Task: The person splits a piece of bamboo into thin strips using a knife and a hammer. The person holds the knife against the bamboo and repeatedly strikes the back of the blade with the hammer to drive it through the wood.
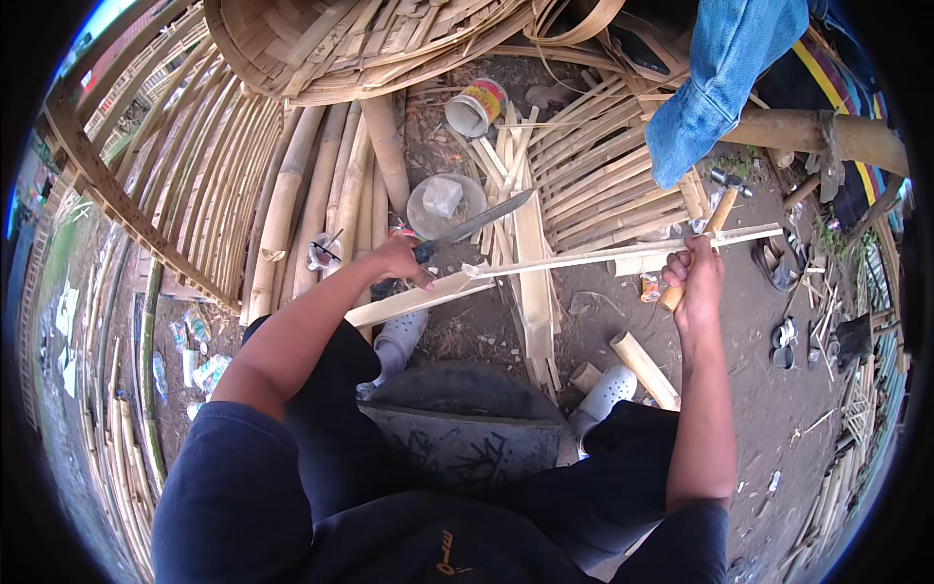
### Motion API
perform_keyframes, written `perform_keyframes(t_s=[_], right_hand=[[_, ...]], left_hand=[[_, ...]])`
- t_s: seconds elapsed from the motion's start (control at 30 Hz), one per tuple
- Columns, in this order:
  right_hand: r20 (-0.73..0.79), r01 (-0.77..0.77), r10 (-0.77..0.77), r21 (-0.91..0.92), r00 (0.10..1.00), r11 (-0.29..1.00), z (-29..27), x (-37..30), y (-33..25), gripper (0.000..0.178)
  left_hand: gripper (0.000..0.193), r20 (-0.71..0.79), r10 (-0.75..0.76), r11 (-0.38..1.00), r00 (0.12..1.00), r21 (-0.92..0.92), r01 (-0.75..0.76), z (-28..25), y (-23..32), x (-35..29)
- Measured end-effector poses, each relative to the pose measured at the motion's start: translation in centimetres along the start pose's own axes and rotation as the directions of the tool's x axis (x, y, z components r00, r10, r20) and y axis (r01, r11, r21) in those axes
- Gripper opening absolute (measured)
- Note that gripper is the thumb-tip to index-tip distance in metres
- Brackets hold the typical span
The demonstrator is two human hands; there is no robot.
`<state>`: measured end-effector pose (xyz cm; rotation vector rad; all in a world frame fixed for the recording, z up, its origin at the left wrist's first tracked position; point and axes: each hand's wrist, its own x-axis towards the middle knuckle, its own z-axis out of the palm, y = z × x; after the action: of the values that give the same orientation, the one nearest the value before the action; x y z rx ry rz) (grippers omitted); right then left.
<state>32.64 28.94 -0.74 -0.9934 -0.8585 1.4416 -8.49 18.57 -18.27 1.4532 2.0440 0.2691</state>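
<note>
My left hand (396, 261) is closed round the dark handle of a machete (483, 220), its blade slanting up to the right. Below that hand lies a wider split bamboo slat (422, 297), reaching toward my left shin. My right hand (694, 279) grips the wooden handle of a hammer (722, 208), whose metal head points up and away. A long pale bamboo strip (584, 260) runs from near the machete to beyond my right hand, crossing at its knuckles. Whether my right fingers also hold the strip is hidden.
Bamboo poles (321, 204) and a slatted bamboo frame (209, 175) stand at left. A woven basket (292, 58) hangs over the far edge. Ahead are a paint bucket (476, 107), a whitish block (443, 197) and a bamboo lattice (593, 165). A person's denim-clad leg (715, 88) is at far right.
</note>
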Motion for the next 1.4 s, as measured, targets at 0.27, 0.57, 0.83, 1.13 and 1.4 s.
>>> perform_keyframes(t_s=[0.27,0.57,0.83,1.13,1.4], right_hand=[[0.045,-0.042,0.043,-0.029,0.998,0.999,-0.8,1.0,0.1,0.011],[0.115,-0.105,0.098,0.055,0.988,0.993,-1.6,1.0,-0.3,0.009],[0.105,-0.146,0.136,0.098,0.985,0.984,-1.9,1.3,-0.4,0.009],[0.107,-0.142,0.136,0.046,0.985,0.989,-2.2,1.0,-1.1,0.012],[0.044,-0.137,0.136,0.03,0.99,0.99,-4.2,2.2,-1.8,0.011]], left_hand=[[0.082,0.16,-0.023,0.997,0.987,-0.075,0.035,0.2,-0.8,-0.2],[0.074,0.174,0.089,0.989,0.981,0.103,-0.108,3.2,-2.3,-0.3],[0.05,0.193,0.034,0.99,0.981,0.127,-0.059,3.7,-1.9,-0.8],[0.052,0.132,0.054,0.979,0.99,0.188,-0.079,4.1,-1.7,-1.1],[0.065,0.2,-0.037,0.98,0.979,0.199,-0.004,3.3,-0.4,-0.5]])
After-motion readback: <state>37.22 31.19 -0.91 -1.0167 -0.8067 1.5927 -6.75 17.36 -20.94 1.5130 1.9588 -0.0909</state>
